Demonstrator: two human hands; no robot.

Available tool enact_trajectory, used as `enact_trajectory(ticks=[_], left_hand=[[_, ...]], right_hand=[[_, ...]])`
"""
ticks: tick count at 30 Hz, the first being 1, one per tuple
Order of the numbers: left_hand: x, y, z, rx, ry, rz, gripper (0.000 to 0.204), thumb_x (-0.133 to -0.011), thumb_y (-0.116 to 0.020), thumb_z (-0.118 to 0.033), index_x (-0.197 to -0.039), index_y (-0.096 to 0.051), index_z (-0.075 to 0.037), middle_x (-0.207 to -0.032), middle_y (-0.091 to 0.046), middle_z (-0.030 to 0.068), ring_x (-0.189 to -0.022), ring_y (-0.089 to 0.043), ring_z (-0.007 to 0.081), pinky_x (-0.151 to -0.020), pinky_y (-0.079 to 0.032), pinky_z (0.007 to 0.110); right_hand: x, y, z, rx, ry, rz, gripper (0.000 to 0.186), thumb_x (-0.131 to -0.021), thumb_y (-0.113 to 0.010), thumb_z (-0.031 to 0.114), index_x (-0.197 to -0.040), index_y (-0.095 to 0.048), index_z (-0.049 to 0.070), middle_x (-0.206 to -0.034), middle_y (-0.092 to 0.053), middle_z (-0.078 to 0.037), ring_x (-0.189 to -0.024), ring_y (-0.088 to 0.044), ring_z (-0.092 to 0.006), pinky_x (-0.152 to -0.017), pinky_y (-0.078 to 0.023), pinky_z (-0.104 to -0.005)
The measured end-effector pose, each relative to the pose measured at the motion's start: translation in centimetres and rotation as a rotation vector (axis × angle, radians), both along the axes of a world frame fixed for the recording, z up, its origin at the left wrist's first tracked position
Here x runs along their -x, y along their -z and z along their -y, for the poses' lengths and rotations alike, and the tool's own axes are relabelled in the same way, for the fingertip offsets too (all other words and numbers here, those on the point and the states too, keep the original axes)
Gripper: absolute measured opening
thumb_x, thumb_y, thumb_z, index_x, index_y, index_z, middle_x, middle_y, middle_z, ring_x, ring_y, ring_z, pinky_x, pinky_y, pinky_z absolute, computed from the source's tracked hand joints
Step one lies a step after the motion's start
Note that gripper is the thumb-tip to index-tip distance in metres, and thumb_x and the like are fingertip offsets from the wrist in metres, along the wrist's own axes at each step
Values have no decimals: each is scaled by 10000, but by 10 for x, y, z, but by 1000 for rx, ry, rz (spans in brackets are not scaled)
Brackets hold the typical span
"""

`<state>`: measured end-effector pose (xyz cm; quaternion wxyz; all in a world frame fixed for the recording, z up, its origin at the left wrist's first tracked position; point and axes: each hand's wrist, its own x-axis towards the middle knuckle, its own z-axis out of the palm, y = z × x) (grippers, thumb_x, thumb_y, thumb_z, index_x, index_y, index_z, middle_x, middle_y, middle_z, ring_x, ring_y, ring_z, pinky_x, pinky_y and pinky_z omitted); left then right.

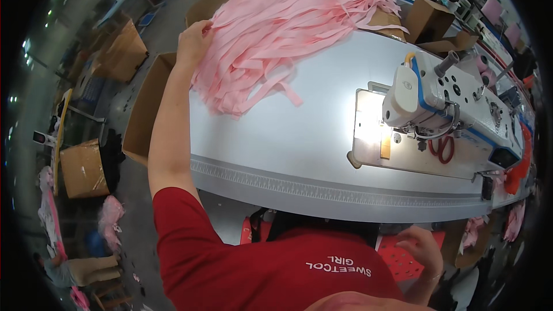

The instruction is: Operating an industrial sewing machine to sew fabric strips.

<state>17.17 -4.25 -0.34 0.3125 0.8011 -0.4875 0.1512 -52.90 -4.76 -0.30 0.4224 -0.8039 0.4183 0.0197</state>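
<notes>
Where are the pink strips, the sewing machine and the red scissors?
Pink fabric strips [282,29]: head view, middle of the heap.
Sewing machine [443,95]: head view, white top of its body.
Red scissors [442,148]: head view, on the handles.

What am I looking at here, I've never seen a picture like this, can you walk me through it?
This is one picture from a wide fisheye camera worn on a person's head, looking down, so straight edges curve near the rim. The red at the bottom is the person's own shirt. In front of them is a pale grey work table with a ruler strip along its near edge. On its right side stands a white and blue sewing machine, its lamp lighting the plate beneath. At the far left lies a big heap of pink fabric strips. The left hand reaches out and rests on the heap's edge. The right hand is low, below the table edge, fingers loosely open, holding nothing that I can see. Cardboard boxes stand on the floor to the left.
</notes>
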Motion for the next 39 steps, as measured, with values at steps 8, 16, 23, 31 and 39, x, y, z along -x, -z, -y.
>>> enact_trajectory(ticks=[8, 16, 23, 31, 39], left_hand=[[-3, -5, 4, -83, -30, 67, 179, -857, -667, -178, -976, -648, -47, -948, -718, 145, -906, -684, 327, -829, -528, 412], [-14, -22, 14, 67, 92, -388, 323, -844, -686, -131, -1116, -527, -59, -857, -672, 122, -762, -663, 207, -682, -495, 314], [12, -62, 8, -193, 168, -714, 352, -863, -714, -150, -1140, -536, -28, -897, -652, 53, -715, -591, 128, -640, -475, 266], [55, -38, 4, -270, -86, 456, 133, -818, -639, -152, -910, -567, -89, -890, -700, 109, -790, -689, 293, -683, -482, 413], [90, -23, -8, -205, -45, 623, 204, -800, -703, -144, -946, -565, -106, -892, -670, 50, -802, -652, 283, -721, -445, 384]], right_hand=[[-72, -18, 18, -190, -431, 67, 247, -855, -751, 229, -1029, -698, 61, -900, -670, -98, -816, -663, -280, -724, -523, -355], [-191, 2, 61, -239, -664, 359, 200, -931, -681, 230, -1052, -699, 71, -969, -693, -77, -895, -670, -213, -786, -522, -323], [-304, 25, 81, -162, -602, 513, 144, -929, -652, 116, -1005, -699, 4, -828, -695, -80, -755, -657, -140, -712, -516, -290], [-434, 41, 97, 472, -225, 858, 245, -880, -681, 111, -1115, -651, 47, -961, -632, -136, -828, -640, -283, -757, -525, -356], [-529, 29, 135, 1138, -163, 886, 252, -803, -703, 121, -1054, -693, 133, -963, -558, -94, -817, -627, -268, -699, -534, -374]])
